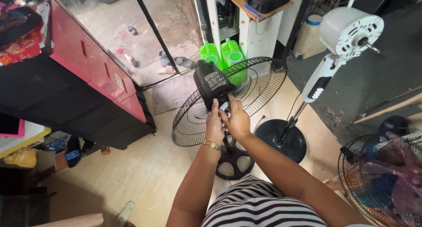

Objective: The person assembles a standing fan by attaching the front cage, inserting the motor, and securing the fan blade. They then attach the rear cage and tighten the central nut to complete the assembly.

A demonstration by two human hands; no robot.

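In the centre of the frame we have both hands on a black standing fan. Our left hand (215,121), with a gold bracelet (212,144) at the wrist, is wrapped around the neck just below the black motor housing (210,83). Our right hand (238,120) presses against the same spot from the right side, fingers closed on a small pale part there; what that part is we cannot tell, it is too small.

As to how far the work stands: the round rear wire guard (259,84) is mounted behind the motor, tilted back toward the upper centre of the frame. We see no blade and no front guard on this fan, so we judge it only partly put together or partly stripped; which of the two the picture does not settle. The spoked black base (235,159) sits on the pale wooden floor (145,174) just below our hands.

To the right stands a second fan, white, on a round black base (281,139); its motor head (350,31) at the upper right is bare, shaft exposed, with neither guard nor blade. At the lower right edge a third fan (387,178) is whole, with translucent pinkish blades inside its cage. Two green containers (222,55) stand behind the guard near the doorway.
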